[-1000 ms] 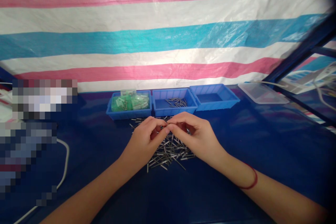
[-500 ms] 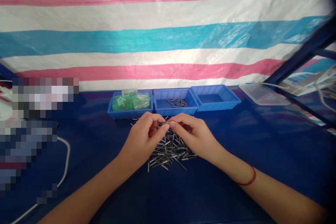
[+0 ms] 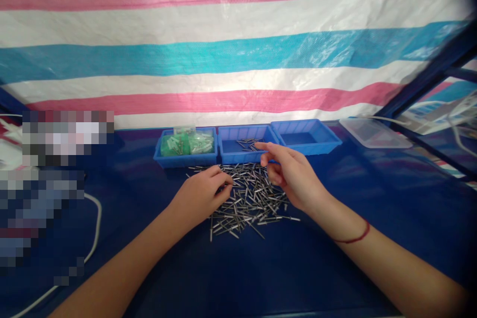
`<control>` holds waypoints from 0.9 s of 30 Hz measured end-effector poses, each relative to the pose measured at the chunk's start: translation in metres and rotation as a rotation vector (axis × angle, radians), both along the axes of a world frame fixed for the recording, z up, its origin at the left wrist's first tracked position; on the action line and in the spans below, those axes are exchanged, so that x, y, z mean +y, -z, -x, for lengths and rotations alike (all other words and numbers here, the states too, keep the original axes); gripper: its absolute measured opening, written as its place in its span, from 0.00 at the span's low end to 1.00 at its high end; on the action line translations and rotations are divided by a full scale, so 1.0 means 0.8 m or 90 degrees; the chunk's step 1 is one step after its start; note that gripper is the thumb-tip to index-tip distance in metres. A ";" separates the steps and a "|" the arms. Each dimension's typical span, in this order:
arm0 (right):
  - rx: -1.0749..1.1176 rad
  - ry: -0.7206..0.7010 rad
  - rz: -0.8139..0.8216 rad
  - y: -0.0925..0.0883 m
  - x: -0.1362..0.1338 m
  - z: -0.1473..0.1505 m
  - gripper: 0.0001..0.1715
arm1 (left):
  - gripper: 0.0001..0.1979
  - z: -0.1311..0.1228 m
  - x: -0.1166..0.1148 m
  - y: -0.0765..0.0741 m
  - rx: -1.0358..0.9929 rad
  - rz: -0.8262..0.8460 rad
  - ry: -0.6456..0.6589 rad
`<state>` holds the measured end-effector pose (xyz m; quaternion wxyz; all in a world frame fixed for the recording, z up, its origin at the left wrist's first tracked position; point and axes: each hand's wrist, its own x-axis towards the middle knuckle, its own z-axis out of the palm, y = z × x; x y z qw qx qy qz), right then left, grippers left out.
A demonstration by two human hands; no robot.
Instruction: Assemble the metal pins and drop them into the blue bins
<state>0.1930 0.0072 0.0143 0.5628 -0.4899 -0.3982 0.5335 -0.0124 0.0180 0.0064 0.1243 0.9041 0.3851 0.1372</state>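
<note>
A loose pile of thin metal rivets (image 3: 246,198) lies on the dark blue table. My left hand (image 3: 206,189) rests at the pile's left side, thumb and fingertips close together; whether something small is between them cannot be seen. Over the pile's right side and the front rim of the middle blue bin (image 3: 227,145), my right hand (image 3: 292,171) has its index finger stretched out and its other fingers loosely curled, with nothing visible held. Several similar rivets (image 3: 248,143) lie inside that bin, near the index fingertip.
The left blue bin (image 3: 182,161) holds green and clear bags of small parts. To the right stands another blue bin (image 3: 309,149), beside a clear plastic lid (image 3: 372,134). A white cable (image 3: 97,223) runs along the left, and a striped sheet (image 3: 223,59) hangs behind.
My hands have come apart. The right one has moved up and right to the middle bin, its index finger now extended; the left has stayed near the pile, its fingertips drawn slightly back.
</note>
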 end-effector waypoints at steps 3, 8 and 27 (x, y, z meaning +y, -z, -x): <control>-0.070 -0.033 -0.036 0.002 -0.004 0.004 0.16 | 0.12 -0.006 0.000 0.000 0.038 -0.029 0.064; -0.207 -0.078 -0.067 0.004 -0.005 0.006 0.13 | 0.10 -0.013 0.000 -0.005 0.114 -0.051 0.079; -0.271 -0.149 -0.155 0.003 -0.016 0.013 0.14 | 0.09 -0.016 -0.015 -0.012 -0.321 0.150 -0.184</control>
